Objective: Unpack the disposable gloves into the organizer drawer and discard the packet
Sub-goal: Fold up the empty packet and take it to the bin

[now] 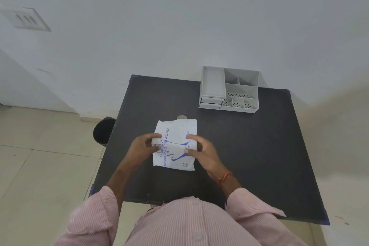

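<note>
- The packet point(175, 145), white with blue print reading disposable polyethylene gloves, sits over the near middle of the table point(259, 146), gripped at both side edges; whether it rests on the top or is lifted just off it I cannot tell
- Its far edge looks ragged, which may mean it is torn open, but no gloves show outside it
- The left hand point(142, 147) pinches the left edge, thumb on top, fingers curled under
- The right hand point(201, 152) pinches the right edge the same way, fingers closed on the paper
- The organizer point(229, 90) stands at the far side of the table, well apart from the packet; its compartments look empty and the small drawers at its front left seem closed
- A dark bin point(103, 131) stands on the floor just beside the table's left edge
- Judgement: early stage; still left are drawing out the gloves, opening a drawer, stowing them, and binning the packet
</note>
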